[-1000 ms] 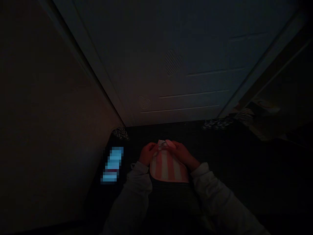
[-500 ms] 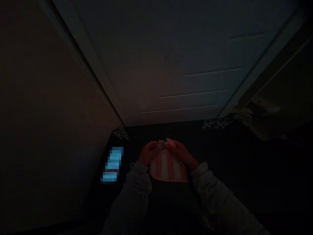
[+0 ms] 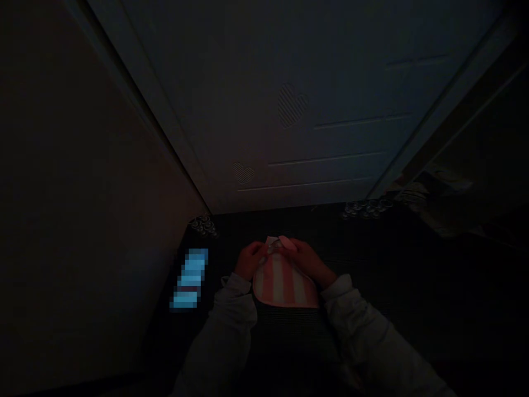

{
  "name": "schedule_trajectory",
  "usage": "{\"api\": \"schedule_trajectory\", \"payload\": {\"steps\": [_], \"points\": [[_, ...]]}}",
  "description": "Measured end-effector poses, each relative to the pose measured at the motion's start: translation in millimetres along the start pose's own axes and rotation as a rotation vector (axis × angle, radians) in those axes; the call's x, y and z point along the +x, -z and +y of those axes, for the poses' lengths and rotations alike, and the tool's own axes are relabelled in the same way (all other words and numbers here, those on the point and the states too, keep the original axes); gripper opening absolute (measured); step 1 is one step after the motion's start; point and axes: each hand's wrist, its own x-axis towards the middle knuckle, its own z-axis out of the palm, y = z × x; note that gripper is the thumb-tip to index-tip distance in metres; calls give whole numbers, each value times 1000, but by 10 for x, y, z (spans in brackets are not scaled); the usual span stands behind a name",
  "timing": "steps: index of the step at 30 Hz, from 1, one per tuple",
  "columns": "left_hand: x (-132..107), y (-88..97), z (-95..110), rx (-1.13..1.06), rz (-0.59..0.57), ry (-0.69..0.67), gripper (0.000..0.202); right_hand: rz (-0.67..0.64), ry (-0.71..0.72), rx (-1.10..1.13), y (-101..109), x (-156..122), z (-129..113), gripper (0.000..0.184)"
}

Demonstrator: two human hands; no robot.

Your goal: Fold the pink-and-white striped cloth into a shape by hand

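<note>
The view is very dim. A pink-and-white striped flat piece (image 3: 287,284) with a rounded lower edge lies on the dark tabletop; I cannot tell whether it is cloth or paper. My left hand (image 3: 250,259) is closed on its upper left edge, fingers curled in. On the upper right edge, my right hand (image 3: 311,262) pinches a folded-up pink flap (image 3: 286,241). Between the fingertips a small, pale, shiny part shows at the top, too dark to name. Both forearms wear light long sleeves.
A lit, blurred-out phone-like screen (image 3: 190,280) lies left of my hands. Small shiny rings (image 3: 203,225) cluster at the back left, and more rings (image 3: 366,208) at the back right. A pale panel (image 3: 256,127) with embossed hearts rises behind the dark table (image 3: 285,336).
My left fingers have shifted slightly at the top edge, and the pink flap sits a little lower and further left. The scene is slightly darker.
</note>
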Motion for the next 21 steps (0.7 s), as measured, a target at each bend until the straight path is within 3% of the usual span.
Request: {"api": "schedule_trajectory", "payload": {"steps": [10,15,21], "points": [[25,-1,-60,-28,21,-36,22,67,-3,-15,-4,41,53,38],[34,8,-74,-116,-2,-18,37,90,-29,21,-15,59,86,41],[48,24,-73,-111,25,-11,34,84,-13,10,-19,39,60,38]]}}
